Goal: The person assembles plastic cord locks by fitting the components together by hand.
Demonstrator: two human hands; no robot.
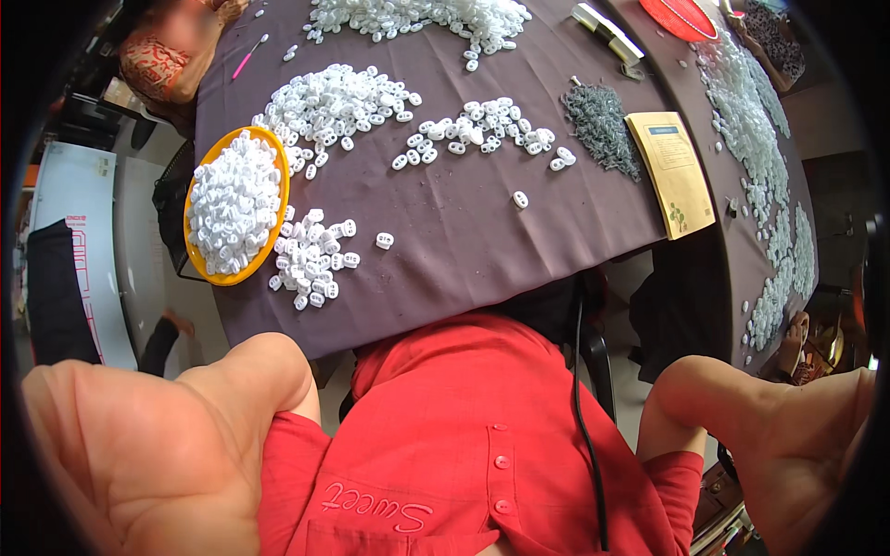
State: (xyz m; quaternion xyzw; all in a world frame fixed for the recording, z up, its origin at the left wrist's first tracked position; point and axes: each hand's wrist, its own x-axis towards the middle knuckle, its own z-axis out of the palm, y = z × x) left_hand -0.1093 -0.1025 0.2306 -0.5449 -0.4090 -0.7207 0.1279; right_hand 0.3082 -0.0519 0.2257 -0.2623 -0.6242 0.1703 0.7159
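Both my hands are lifted close to the camera, away from the table. Of my left hand (139, 454) the palm and wrist show at the lower left; its fingers run out of the picture. At the lower right, my right hand (816, 445) shows its wrist and part of the palm, fingers likewise cut off. Whether either holds anything cannot be seen. Nearest to the left hand are a yellow plate (284, 176) heaped with small white oval plastic pieces (236, 208) and a loose pile of white pieces (311, 259). Several have two dark holes.
More white heaps (338, 107) cover the brown tablecloth (445, 250). A dark grey pile of tiny parts (603, 125), a tan booklet (672, 171) and a pink stick (246, 60) lie there. Other people sit at the far left and right. A black cable (579, 398) hangs over my red shirt.
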